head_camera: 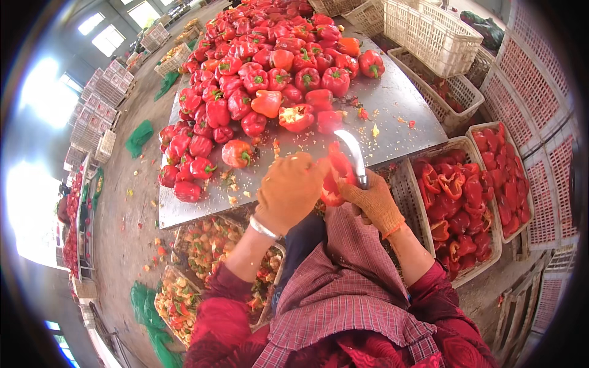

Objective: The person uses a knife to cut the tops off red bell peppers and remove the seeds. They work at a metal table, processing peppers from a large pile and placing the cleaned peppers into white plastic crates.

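Observation:
A cut, hollow red bell pepper (335,177) is held between my gloved hands, just off the near edge of the metal table (395,124). My left hand (291,191), in an orange knit glove, grips the pepper's left side. In an orange glove too, my right hand (375,200) closes around the handle of a curved metal blade (353,149), its fingertips against the pepper's right side. The blade points up and away, beside the pepper. A large heap of whole red bell peppers (239,83) lies beyond, with an opened pepper (296,118) at its near edge.
Plastic crates of cut red peppers (460,276) stand at my right. Crates of cores and scraps (177,303) sit below the table at left. Emptier crates (432,39) are stacked at upper right. Green netting (139,137) and scraps lie on the floor at left.

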`<state>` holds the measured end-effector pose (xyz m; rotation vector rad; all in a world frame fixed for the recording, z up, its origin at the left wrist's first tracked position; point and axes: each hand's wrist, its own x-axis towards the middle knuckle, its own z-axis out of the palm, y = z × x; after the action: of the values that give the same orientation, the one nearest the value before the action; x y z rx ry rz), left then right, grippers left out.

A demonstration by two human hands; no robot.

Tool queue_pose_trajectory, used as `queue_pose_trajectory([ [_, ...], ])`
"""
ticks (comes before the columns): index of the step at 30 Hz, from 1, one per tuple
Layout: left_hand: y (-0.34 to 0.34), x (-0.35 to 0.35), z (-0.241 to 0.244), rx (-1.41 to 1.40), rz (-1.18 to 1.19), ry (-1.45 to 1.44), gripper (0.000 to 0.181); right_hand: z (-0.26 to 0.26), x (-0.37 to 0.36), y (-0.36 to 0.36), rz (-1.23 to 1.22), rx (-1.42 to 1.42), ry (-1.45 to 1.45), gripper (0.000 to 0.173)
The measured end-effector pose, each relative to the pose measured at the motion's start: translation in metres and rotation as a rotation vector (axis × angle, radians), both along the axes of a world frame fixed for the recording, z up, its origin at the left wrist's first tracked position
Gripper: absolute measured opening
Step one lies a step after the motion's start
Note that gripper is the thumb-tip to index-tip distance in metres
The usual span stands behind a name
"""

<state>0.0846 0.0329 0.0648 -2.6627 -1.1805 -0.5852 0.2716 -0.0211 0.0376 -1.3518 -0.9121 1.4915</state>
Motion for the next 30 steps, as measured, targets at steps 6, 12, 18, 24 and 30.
queue_pose_trajectory([
  [6,0.024,-0.003,-0.031,-0.010,0.016,0.227,0.027,0.000,0.008,-0.013,0.080,-0.007,-0.041,0.026],
  [12,0.025,-0.041,-0.009,-0.622,0.198,-1.074,0.022,-0.021,0.026,-0.019,-0.040,-0.046,0.259,0.033],
  [18,-0.021,0.027,0.000,-0.161,-0.122,0.034,0.019,-0.031,0.019,-0.008,-0.009,0.035,0.252,0.059],
  [24,0.006,0.024,-0.042,-0.130,-0.148,0.228,0.003,-0.028,0.021,-0.003,0.113,-0.042,0.264,0.052],
  [30,0.037,-0.013,-0.046,-0.595,0.118,-0.754,0.015,-0.058,0.026,-0.001,-0.114,-0.124,0.252,0.058],
])
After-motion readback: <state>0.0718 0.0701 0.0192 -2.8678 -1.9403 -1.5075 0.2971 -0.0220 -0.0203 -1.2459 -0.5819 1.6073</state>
